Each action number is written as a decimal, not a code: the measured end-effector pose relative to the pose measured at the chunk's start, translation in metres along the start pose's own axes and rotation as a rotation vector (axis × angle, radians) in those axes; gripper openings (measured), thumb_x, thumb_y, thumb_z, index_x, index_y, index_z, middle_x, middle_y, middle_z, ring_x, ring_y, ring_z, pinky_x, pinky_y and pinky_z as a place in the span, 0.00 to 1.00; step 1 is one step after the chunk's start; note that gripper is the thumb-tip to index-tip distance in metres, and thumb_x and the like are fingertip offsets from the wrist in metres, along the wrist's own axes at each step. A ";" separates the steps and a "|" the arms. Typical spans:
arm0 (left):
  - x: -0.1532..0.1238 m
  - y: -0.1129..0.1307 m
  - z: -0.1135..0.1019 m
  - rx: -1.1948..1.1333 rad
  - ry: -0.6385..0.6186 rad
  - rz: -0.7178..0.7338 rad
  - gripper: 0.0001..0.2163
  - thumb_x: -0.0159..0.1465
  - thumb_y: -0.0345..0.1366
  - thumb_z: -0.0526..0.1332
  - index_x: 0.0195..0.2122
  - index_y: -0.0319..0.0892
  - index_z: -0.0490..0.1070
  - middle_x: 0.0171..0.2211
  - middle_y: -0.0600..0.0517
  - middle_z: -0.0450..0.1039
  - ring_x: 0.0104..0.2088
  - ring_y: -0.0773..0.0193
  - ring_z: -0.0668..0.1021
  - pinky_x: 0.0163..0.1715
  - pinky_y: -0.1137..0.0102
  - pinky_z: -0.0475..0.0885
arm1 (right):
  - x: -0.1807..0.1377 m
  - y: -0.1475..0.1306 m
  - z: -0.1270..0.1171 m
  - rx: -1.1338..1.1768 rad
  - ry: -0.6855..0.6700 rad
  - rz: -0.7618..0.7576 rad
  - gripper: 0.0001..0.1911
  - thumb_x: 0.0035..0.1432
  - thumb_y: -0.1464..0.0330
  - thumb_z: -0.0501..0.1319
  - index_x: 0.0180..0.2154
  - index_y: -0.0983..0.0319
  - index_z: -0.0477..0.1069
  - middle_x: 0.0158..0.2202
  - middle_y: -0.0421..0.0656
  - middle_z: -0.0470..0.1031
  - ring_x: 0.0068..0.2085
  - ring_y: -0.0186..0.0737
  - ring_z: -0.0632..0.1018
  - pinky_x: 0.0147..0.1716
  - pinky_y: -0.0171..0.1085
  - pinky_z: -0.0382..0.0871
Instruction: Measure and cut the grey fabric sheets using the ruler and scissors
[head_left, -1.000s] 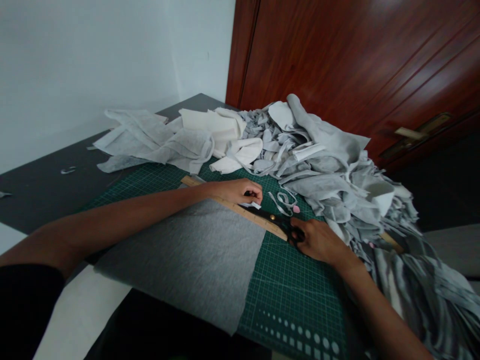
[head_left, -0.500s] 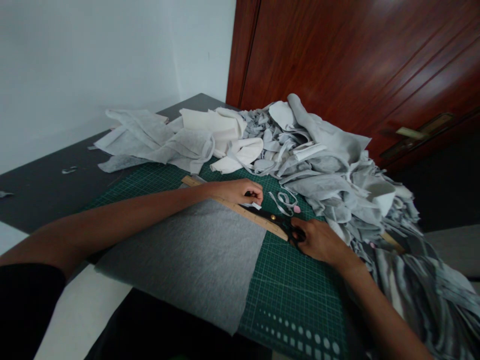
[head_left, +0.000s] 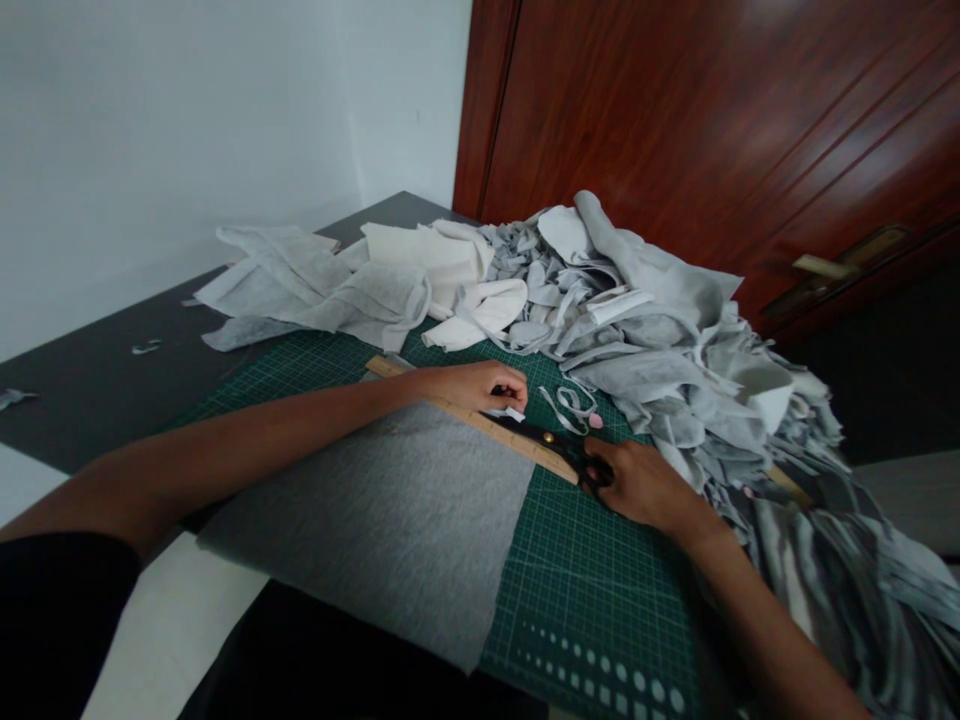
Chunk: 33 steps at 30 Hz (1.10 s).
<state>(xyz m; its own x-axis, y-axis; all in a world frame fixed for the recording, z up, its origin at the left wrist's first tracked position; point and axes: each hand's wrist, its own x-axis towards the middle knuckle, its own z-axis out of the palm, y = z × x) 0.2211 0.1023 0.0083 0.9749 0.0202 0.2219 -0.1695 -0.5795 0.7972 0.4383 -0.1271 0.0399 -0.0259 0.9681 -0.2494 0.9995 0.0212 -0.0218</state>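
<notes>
My right hand (head_left: 637, 478) is closed around the handles of black scissors (head_left: 549, 438), whose blades point left along a wooden ruler (head_left: 491, 428). Under the ruler lies a grey felt sheet (head_left: 390, 510), its near corner hanging past the mat's front edge. My left hand (head_left: 487, 385) reaches across the ruler, fingers pinched on a narrow strip of felt (head_left: 514, 413) beside the scissor blades. Part of the strip and the blade tips are hidden by that hand.
A green cutting mat (head_left: 592, 580) covers the table (head_left: 90, 360). Curled felt strips (head_left: 570, 402) and a small pink piece (head_left: 595, 420) lie beyond the scissors. Heaped grey and white felt scraps (head_left: 645, 340) fill the back and right. A wooden door (head_left: 675, 120) stands behind.
Both hands, the scissors and the ruler keep almost the same places. The whole view has shifted very slightly.
</notes>
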 end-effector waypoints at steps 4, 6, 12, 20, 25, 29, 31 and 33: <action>-0.001 0.000 0.000 -0.001 0.000 -0.009 0.06 0.69 0.30 0.64 0.33 0.40 0.77 0.34 0.51 0.76 0.35 0.65 0.76 0.39 0.72 0.67 | 0.000 0.000 0.000 0.001 -0.004 -0.003 0.05 0.61 0.71 0.59 0.39 0.61 0.73 0.31 0.45 0.79 0.32 0.43 0.78 0.31 0.37 0.54; -0.001 -0.001 0.001 -0.003 0.005 0.001 0.06 0.69 0.31 0.64 0.34 0.40 0.77 0.34 0.51 0.76 0.35 0.65 0.76 0.39 0.72 0.67 | 0.000 0.001 0.001 0.005 0.001 -0.006 0.06 0.61 0.71 0.59 0.39 0.61 0.73 0.30 0.45 0.79 0.32 0.43 0.78 0.31 0.37 0.54; -0.001 -0.006 0.002 0.026 0.015 0.032 0.07 0.70 0.32 0.63 0.34 0.40 0.77 0.34 0.51 0.75 0.35 0.65 0.76 0.38 0.72 0.67 | 0.000 0.004 0.005 0.005 0.021 -0.017 0.05 0.61 0.70 0.59 0.39 0.60 0.73 0.30 0.45 0.78 0.31 0.43 0.77 0.31 0.37 0.54; -0.001 -0.002 0.001 0.031 -0.002 0.037 0.07 0.69 0.28 0.62 0.34 0.40 0.76 0.34 0.52 0.75 0.35 0.66 0.76 0.39 0.73 0.67 | 0.000 0.003 0.004 -0.005 0.014 -0.012 0.07 0.62 0.71 0.58 0.40 0.61 0.73 0.30 0.45 0.78 0.32 0.43 0.77 0.31 0.36 0.55; -0.001 -0.002 0.001 0.031 -0.002 0.023 0.07 0.69 0.28 0.62 0.33 0.40 0.76 0.33 0.52 0.75 0.34 0.66 0.75 0.38 0.73 0.66 | 0.001 0.003 0.003 0.002 0.009 -0.008 0.06 0.62 0.71 0.58 0.40 0.60 0.73 0.30 0.45 0.78 0.32 0.43 0.77 0.31 0.36 0.54; -0.001 -0.002 0.002 0.032 0.000 0.025 0.07 0.70 0.29 0.62 0.34 0.40 0.76 0.34 0.52 0.75 0.35 0.66 0.75 0.39 0.73 0.66 | 0.001 0.005 0.006 0.002 0.023 -0.017 0.05 0.61 0.70 0.59 0.39 0.60 0.73 0.30 0.45 0.78 0.31 0.42 0.77 0.31 0.36 0.53; -0.001 -0.002 0.002 0.029 0.009 0.021 0.07 0.70 0.29 0.62 0.34 0.40 0.76 0.34 0.51 0.75 0.35 0.66 0.76 0.39 0.73 0.67 | 0.001 0.006 0.007 -0.009 0.034 -0.018 0.05 0.61 0.70 0.59 0.39 0.60 0.73 0.30 0.45 0.78 0.31 0.43 0.77 0.31 0.36 0.54; -0.001 -0.002 0.002 0.026 0.013 0.020 0.07 0.70 0.29 0.62 0.34 0.40 0.76 0.34 0.51 0.76 0.35 0.65 0.76 0.39 0.73 0.67 | 0.001 0.007 0.008 -0.014 0.037 -0.020 0.06 0.61 0.70 0.59 0.39 0.60 0.73 0.30 0.45 0.78 0.31 0.43 0.77 0.31 0.36 0.54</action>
<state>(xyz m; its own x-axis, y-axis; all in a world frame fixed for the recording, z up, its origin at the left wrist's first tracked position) 0.2207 0.1018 0.0054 0.9692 0.0187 0.2456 -0.1854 -0.6009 0.7775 0.4448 -0.1278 0.0318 -0.0461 0.9760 -0.2129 0.9989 0.0443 -0.0132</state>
